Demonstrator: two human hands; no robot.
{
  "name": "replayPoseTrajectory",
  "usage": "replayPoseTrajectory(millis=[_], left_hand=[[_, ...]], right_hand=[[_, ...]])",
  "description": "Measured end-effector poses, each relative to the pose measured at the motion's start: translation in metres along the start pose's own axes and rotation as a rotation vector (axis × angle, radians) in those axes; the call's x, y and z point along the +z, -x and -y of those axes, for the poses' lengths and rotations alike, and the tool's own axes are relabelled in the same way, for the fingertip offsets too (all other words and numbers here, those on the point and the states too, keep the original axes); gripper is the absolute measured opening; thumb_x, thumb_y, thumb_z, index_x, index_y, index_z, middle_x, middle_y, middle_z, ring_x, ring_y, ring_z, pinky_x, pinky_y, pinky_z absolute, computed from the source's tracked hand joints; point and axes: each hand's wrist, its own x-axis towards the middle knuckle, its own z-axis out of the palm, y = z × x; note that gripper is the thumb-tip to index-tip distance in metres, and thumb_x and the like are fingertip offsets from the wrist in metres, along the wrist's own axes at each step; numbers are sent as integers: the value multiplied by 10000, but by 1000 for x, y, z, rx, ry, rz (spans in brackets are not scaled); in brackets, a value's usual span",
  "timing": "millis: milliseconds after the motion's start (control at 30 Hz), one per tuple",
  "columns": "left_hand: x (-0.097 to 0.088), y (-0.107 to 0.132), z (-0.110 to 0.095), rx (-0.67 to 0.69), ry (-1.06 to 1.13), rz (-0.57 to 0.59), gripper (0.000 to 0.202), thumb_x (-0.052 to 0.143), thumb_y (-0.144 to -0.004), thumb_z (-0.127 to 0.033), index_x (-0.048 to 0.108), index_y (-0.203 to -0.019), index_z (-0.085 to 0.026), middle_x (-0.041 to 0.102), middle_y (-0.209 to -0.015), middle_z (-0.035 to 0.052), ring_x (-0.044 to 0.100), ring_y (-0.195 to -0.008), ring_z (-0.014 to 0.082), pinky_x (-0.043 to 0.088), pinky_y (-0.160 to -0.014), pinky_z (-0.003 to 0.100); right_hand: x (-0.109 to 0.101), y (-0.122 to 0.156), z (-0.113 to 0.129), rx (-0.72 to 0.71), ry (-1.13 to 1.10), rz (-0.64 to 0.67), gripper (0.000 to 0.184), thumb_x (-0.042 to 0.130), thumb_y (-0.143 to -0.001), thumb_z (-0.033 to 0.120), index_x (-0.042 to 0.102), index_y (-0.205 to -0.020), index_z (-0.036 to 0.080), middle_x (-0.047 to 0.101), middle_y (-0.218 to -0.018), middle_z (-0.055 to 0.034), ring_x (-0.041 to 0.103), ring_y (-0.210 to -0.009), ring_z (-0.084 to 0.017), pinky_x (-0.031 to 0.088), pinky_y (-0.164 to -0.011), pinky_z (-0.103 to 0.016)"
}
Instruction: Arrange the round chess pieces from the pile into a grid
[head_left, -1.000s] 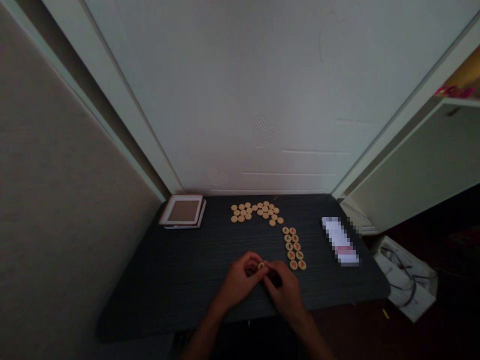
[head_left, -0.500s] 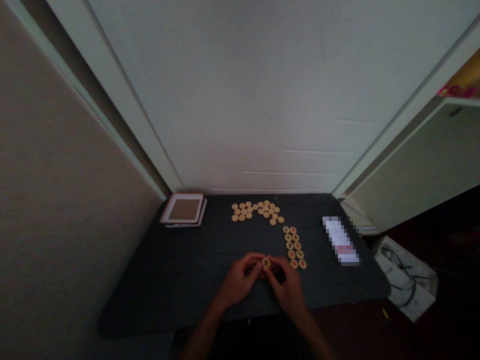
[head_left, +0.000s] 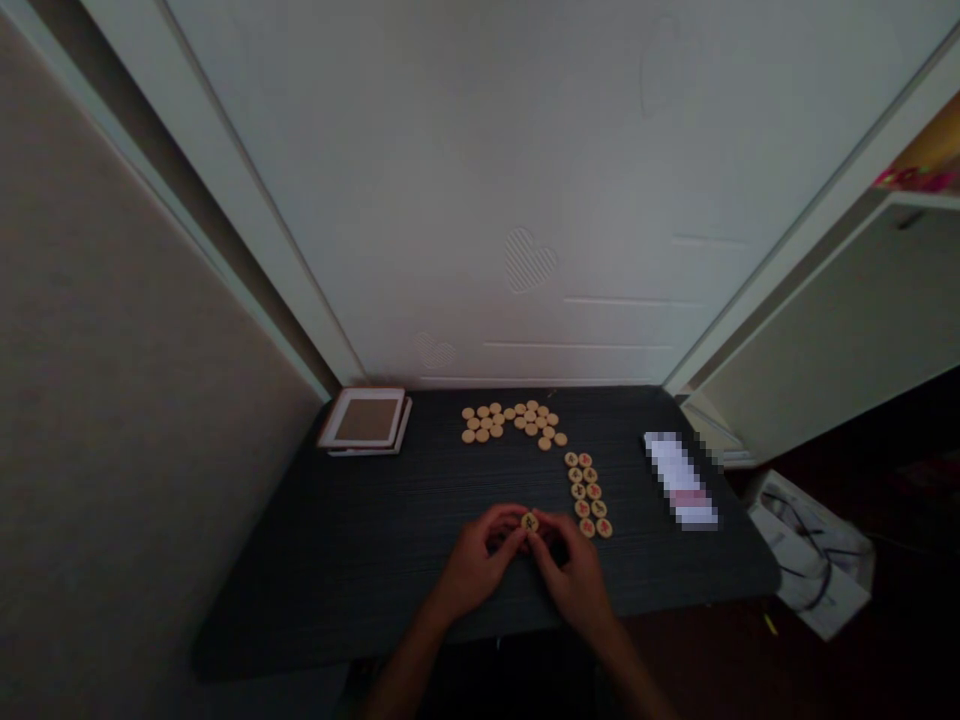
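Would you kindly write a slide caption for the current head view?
Left hand and right hand hold a round black-marked piece above a dark table, near two columns of marked pieces.

Dark table (head_left: 405,510), round pieces (head_left: 594,491), box (head_left: 367,421), pixelated object (head_left: 682,480)

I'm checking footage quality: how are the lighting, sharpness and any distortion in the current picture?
Head view: dim, the white panel brightest, floor nearly black; head view: soft detail, the mark on the disc held by the left hand and right hand hard to read; head view: pixelation hides a bright thing on the table, at right; head view: the panel's sides splay apart upward.
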Motion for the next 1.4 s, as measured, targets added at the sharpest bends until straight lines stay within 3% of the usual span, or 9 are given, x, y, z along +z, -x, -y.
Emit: replayPoseTrajectory(millis=[567,867,1167,1400], left_hand=[[4,4,-6,103,-264,-7,220,622,-934,-341,704,-1118,-254,773,-1039,44,720,-926,211,564,-853,324],[5,2,-4,97,-275,-58,212,644,-917,-338,691,-1096,-234,768,-964,36,716,-848,187,567,-783,292],[6,2,-4,84,-275,-72,230,637,-920,-369,681,-1101,-234,770,-959,40,718,-838,191,570,-773,295],[7,1,-2,72,-270,-110,234,634,-912,-410,701,-1057,-239,775,-975,48,724,-858,210,577,-780,313]], right_hand=[[0,-1,-4,132,18,-64,275,640,-919,467,719,-917,203,749,-813,-51,704,-717,-202,562,-664,-294],[-2,-2,-1,100,-49,-13,245,572,-975,403,720,-997,208,758,-931,-68,727,-863,-215,580,-796,-319],[-2,-2,0,62,-50,-4,211,592,-960,352,726,-1055,219,766,-965,-66,734,-865,-216,596,-796,-325],[-1,-1,-1,63,-54,-8,226,603,-952,389,745,-1001,220,770,-937,-70,742,-846,-226,608,-777,-332]])
